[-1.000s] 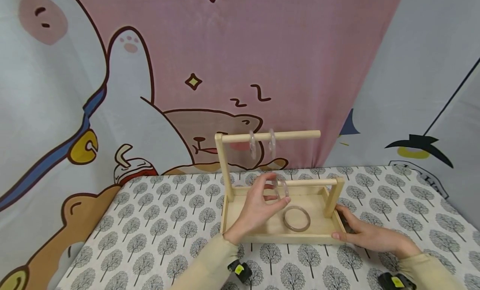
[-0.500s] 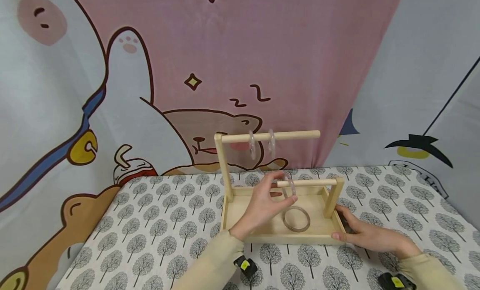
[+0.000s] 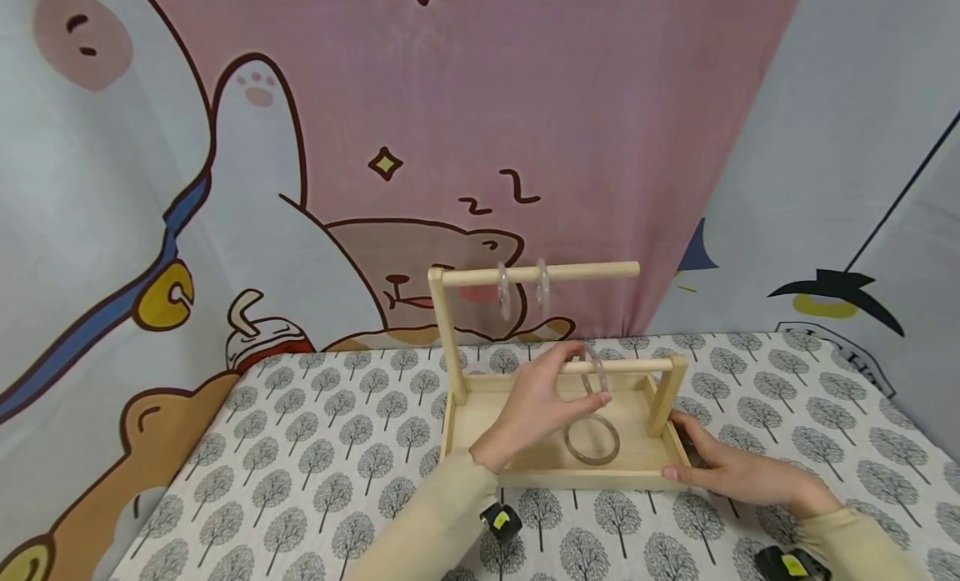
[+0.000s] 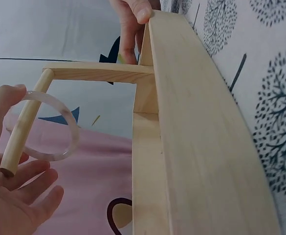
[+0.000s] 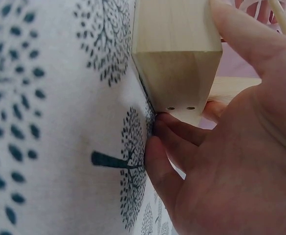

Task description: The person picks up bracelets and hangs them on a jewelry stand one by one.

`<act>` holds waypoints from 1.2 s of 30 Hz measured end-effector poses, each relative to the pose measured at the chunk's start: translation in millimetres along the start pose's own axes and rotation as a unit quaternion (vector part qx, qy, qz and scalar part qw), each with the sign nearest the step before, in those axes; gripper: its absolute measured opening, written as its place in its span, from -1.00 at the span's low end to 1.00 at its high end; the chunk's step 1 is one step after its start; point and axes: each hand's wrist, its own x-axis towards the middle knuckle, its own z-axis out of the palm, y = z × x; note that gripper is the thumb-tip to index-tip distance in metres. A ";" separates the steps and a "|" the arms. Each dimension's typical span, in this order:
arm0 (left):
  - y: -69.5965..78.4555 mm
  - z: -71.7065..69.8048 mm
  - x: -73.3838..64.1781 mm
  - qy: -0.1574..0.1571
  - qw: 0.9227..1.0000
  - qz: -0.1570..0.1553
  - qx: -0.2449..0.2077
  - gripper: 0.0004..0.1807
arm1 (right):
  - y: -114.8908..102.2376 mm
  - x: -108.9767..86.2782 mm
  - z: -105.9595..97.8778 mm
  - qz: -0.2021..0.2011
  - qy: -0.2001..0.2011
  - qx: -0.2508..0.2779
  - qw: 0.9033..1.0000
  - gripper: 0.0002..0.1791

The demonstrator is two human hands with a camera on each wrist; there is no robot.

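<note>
My left hand (image 3: 536, 402) pinches a pale translucent bangle (image 4: 73, 122) between thumb and fingers. The bangle encircles the lower wooden bar (image 4: 25, 125) of a bangle stand, a short way in from its free end. At the stand's right end, my right hand (image 3: 738, 473) holds the wooden tray base (image 3: 577, 479), thumb on the front corner and fingers along the end wall. A brownish bangle (image 3: 592, 439) lies flat in the tray. Two clear bangles (image 3: 543, 289) hang on the upper bar (image 3: 600, 270).
A left post (image 3: 447, 339) carries the upper bar and a shorter right post (image 3: 666, 398) the lower one. The tree-print cloth (image 3: 300, 481) spreads under the stand. Behind it hangs a cartoon curtain (image 3: 600, 106).
My left hand has moved right, bringing the bangle past the lower bar's free end and along the bar. The right hand stays in place on the tray.
</note>
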 end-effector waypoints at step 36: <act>13.4 11.7 22.2 -0.010 0.952 0.112 0.285 -0.27 | -1.6 -1.9 0.6 0.000 -0.004 -0.003 1.000 -0.18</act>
